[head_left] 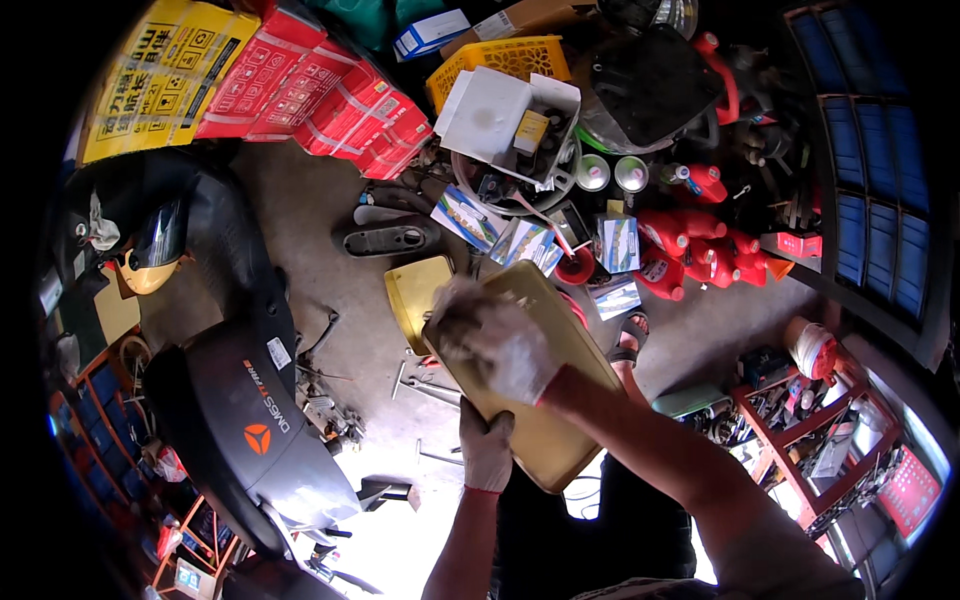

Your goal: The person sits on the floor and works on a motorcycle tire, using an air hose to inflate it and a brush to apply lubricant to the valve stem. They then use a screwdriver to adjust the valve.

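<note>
My left hand (487, 452), in a white work glove with dark fingers, grips the lower left edge of a shallow tan rectangular tray (575, 410) with rounded corners and a raised rim. The tray is tilted in front of me. My right hand (510, 350), gloved as well, lies over the tray's upper left part. Its fingers are smeared by motion, and a greyish blur there could be a cloth or the glove itself. Behind the tray, a similar yellowish tray (415, 290) rests on the floor.
Left stands a dark scooter (270, 430) with a helmet (155, 255) near it. Ahead are red cartons (370, 120), a yellow crate (515, 55), small boxes (467, 218) and red bottles (690, 250). Tools (425, 390) lie on the floor; a red-framed rack (800, 440) stands right.
</note>
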`<act>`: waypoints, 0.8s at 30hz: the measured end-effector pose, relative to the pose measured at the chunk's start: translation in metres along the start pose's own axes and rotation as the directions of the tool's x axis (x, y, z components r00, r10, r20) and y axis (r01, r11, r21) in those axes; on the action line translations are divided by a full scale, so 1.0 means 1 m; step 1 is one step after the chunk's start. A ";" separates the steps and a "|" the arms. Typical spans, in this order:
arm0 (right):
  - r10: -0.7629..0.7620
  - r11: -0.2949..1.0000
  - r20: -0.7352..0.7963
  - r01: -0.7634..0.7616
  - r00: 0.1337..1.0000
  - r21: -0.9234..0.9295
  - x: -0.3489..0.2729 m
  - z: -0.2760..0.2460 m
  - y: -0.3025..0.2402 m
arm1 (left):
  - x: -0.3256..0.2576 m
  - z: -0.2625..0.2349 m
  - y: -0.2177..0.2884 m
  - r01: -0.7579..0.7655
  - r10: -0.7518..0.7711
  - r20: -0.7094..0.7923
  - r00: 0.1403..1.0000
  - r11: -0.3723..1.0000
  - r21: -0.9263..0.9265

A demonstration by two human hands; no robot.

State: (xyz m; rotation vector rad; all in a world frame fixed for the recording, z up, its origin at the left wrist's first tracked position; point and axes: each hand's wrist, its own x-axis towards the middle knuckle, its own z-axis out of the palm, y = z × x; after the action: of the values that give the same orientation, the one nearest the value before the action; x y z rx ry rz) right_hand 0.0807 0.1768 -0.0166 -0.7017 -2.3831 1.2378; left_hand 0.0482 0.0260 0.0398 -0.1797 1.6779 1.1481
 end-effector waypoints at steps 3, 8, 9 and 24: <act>0.414 0.892 0.207 -0.349 0.887 -0.288 0.002 -0.016 0.038 | -0.004 -0.001 0.004 -0.042 0.037 -0.071 0.997 0.996 -0.074; 0.629 0.754 0.115 -0.567 0.769 -0.331 -0.035 -0.008 0.039 | 0.002 0.003 0.003 -0.121 0.125 -0.138 0.982 0.992 0.038; 0.658 0.740 0.120 -0.608 0.744 -0.287 -0.045 -0.006 0.032 | 0.003 0.003 0.003 -0.153 0.151 -0.145 0.978 0.988 -0.004; 0.462 0.842 0.252 -0.331 0.850 -0.425 -0.037 -0.028 0.076 | 0.015 -0.013 0.013 -0.201 0.213 -0.101 0.972 0.973 0.115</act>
State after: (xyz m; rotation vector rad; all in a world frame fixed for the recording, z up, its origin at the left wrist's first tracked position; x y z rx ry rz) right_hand 0.1453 0.2108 -0.0681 -1.2523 -2.9117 1.1482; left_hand 0.0249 0.0288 0.0356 -0.0028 1.8867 1.2196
